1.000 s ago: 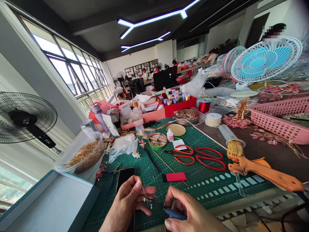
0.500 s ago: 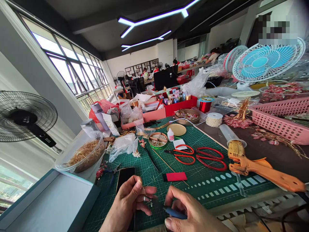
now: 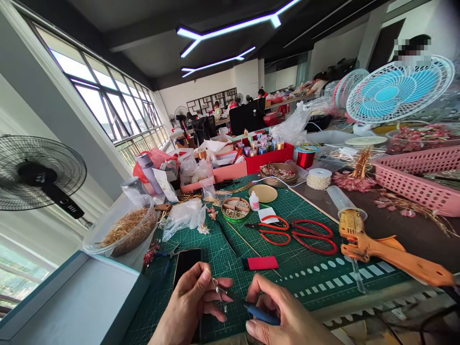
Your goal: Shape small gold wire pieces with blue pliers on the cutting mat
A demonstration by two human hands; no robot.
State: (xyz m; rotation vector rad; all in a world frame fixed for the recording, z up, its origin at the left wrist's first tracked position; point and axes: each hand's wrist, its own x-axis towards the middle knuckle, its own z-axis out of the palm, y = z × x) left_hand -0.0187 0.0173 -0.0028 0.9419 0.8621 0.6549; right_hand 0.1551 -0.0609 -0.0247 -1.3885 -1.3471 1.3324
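Note:
Between thumb and forefinger my left hand pinches a thin beaded wire piece, which hangs in front of the other fingers. My right hand is wrapped round a blue-handled tool; its dark tip is blurred and points toward the beads. A small gap separates the two hands above the green cutting mat. Partly behind my left hand lies a black phone. Just beyond the hands is a red and black block.
Red-handled scissors, a round tray of pearls and a small glue bottle lie farther back. An orange glue gun is at right, a pale blue box at left. Fans and other people appear beyond.
The beaded piece has shifted slightly, with its beads hanging lower and clearer. The blue-handled tool has moved a little right. At the upper right, a person's head has dropped lower behind the blue fan.

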